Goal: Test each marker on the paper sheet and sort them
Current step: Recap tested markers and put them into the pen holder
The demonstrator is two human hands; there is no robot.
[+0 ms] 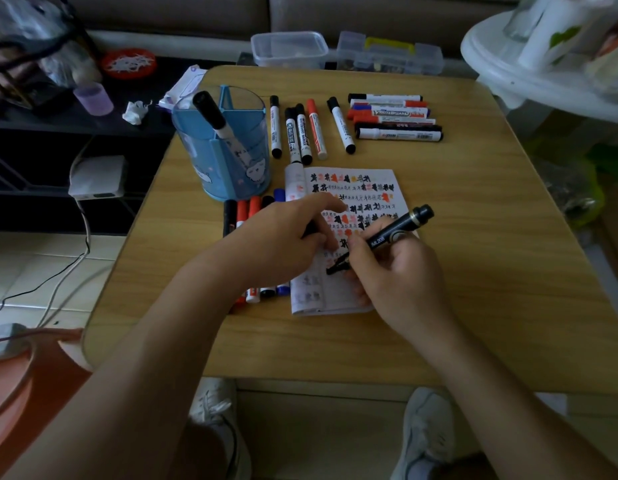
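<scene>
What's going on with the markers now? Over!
Right hand grips black marker, tip on paper sheet, stroke showing. Left hand rests on sheet, pinching likely black cap. Nothing in the way.

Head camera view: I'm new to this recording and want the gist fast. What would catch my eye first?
The right hand grips a black marker, its tip on a paper sheet crowded with black and red test scribbles at the centre of the table, while the left hand rests on the sheet. Behind the sheet lie loose whiteboard markers, and a blue pen holder with one black-capped marker stands at back left.
</scene>
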